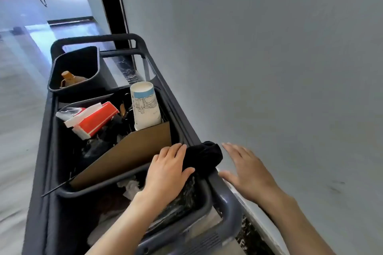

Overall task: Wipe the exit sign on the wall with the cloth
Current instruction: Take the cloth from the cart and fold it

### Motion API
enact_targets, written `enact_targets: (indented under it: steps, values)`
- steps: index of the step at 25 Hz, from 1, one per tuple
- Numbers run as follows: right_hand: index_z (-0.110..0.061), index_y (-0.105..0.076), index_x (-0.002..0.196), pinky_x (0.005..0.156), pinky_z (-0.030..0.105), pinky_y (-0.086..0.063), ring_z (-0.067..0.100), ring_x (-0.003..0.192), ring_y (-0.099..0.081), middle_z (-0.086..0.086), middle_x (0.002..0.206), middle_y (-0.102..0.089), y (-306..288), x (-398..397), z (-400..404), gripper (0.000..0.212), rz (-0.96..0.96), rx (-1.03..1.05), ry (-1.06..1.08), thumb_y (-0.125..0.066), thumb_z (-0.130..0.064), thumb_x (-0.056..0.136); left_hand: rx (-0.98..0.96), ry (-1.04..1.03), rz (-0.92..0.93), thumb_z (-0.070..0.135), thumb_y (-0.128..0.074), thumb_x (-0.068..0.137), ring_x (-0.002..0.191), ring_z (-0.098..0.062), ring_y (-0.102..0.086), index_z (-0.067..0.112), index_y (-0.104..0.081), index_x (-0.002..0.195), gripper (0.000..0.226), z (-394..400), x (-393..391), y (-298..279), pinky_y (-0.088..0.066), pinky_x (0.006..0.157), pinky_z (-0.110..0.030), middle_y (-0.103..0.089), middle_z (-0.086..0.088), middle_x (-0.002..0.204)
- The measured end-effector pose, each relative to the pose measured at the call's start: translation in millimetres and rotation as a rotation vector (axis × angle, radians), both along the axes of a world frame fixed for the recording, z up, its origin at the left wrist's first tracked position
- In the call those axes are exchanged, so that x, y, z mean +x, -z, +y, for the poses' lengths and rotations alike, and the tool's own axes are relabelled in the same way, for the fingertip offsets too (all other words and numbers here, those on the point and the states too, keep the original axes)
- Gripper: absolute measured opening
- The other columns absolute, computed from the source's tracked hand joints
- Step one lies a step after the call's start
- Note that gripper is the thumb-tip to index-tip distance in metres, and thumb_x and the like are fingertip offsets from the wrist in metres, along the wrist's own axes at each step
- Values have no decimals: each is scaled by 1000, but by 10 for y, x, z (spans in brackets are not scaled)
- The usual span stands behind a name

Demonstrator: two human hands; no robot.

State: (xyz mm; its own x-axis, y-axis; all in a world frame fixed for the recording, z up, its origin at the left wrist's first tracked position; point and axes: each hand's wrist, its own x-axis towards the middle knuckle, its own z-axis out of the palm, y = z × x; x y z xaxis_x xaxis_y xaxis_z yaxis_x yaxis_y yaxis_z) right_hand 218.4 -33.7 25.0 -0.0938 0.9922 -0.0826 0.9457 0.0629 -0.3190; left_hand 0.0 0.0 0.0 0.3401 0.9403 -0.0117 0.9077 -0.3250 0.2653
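A dark cloth [204, 155] lies bunched on the right rim of a dark grey cart [228, 198]. My left hand [167, 170] rests on the cloth's left side, with the thumb pressed against it and the fingers laid over its edge. My right hand [246, 170] hovers flat and spread just right of the cloth, near the grey wall [269, 58], holding nothing. No exit sign shows in this view.
The cart stands along the wall and holds dark bins [62, 172]. In them are a paper cup [145, 105], a red and white box [93, 118], a brown cardboard sheet [128, 155], crumpled paper and an amber bottle [69, 78]. A dark door frame [112, 6] rises behind, and pale floor lies to the left.
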Motion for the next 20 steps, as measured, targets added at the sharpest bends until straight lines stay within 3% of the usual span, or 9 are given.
enact_targets:
  steps: [9,11,14,17,20]
  values:
    - [-32,-12,151,117,29,-16,7,146,-9,-11,161,-8,487,57,706,81,211,-181,-219,-59,-44,86,-156,-140,22,52,-53,95,143,-17,-26,23,-21,157,75,182,260,443,-26,114,-33,-36,6,156]
    - [-30,-17,151,116,28,-17,10,145,-13,-8,160,-13,536,34,791,80,247,-196,-241,-62,-40,85,-203,-193,-78,46,-58,94,141,-16,-29,25,-26,155,73,195,284,481,-25,114,-31,-41,6,152]
    - [-28,-32,146,110,27,-29,16,135,-36,-5,151,-34,558,52,841,75,299,-210,-225,-68,-35,81,-231,-288,-254,32,-69,89,131,-19,-42,26,-44,146,63,233,321,489,-32,106,-28,-55,4,136]
    - [-31,-47,134,98,24,-37,14,118,-51,-6,132,-51,532,98,754,61,339,-180,-161,-71,-32,78,-224,-257,-323,24,-73,86,111,-16,-55,28,-64,127,41,212,316,443,-36,85,-23,-59,8,107]
    - [-35,-55,122,87,20,-39,10,106,-56,-9,117,-58,437,167,586,49,363,-189,-129,-72,-33,76,-275,-174,-407,21,-77,84,95,-12,-61,26,-73,108,25,170,276,344,-45,82,-27,-62,5,96]
